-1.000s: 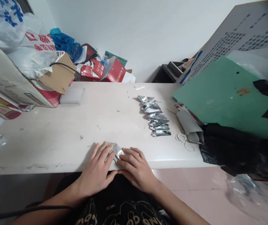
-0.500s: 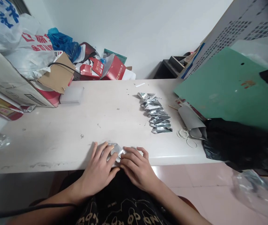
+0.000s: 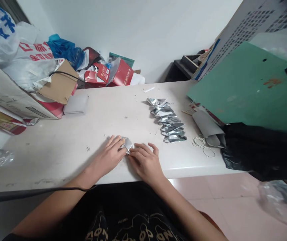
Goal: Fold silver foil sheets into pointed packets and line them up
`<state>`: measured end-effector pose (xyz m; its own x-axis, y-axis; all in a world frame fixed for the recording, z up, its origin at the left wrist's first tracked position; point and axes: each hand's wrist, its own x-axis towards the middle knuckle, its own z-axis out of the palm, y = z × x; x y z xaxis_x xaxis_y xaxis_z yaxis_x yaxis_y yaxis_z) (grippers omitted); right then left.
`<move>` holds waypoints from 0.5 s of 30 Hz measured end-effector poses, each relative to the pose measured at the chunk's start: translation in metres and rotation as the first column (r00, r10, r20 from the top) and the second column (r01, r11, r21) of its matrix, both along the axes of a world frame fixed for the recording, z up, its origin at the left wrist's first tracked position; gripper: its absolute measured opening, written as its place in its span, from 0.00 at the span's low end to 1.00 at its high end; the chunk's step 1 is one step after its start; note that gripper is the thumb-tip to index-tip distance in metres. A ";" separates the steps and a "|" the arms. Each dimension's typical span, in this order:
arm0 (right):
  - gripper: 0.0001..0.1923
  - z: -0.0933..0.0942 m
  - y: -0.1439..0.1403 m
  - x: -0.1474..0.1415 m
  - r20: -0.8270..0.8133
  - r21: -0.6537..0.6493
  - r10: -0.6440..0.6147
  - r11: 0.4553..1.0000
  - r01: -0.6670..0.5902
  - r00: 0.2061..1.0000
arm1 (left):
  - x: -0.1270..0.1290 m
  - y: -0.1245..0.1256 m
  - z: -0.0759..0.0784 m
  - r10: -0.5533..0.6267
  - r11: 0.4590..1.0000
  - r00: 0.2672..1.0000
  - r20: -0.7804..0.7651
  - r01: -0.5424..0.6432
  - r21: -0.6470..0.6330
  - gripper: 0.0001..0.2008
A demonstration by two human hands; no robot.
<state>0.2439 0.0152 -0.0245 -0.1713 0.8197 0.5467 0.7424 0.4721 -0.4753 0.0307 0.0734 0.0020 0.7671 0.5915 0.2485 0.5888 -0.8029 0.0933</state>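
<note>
A small silver foil packet lies on the white table, pinched between both my hands. My left hand presses its left side with the fingertips. Beside it, my right hand grips the packet's right edge with thumb and forefinger. Beyond my right hand, a row of several folded silver foil packets runs away from me.
White rubber bands and a grey paper sleeve lie right of the row. A green board leans at the right over black plastic. Cardboard boxes, plastic bags and red cartons crowd the back left.
Both hands have slid the packet away from the table's front edge, farther onto the table. The camera view shifted slightly.
</note>
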 end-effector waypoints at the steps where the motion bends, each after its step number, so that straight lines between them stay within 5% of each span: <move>1: 0.06 0.000 -0.001 -0.002 -0.010 -0.005 -0.019 1.000 0.019 1.000 | -0.001 0.000 0.000 -0.007 1.000 1.000 0.003 0.007 -0.015 0.12; 9: 0.07 0.003 -0.005 -0.003 -0.028 -0.123 -0.057 0.991 0.053 0.998 | -0.007 0.004 0.001 -0.029 0.981 0.995 0.095 0.047 -0.188 0.11; 15: 0.06 0.002 -0.005 -0.007 -0.045 -0.064 -0.053 0.997 0.050 0.998 | -0.003 -0.002 -0.005 0.035 0.962 0.967 0.254 0.036 -0.272 0.10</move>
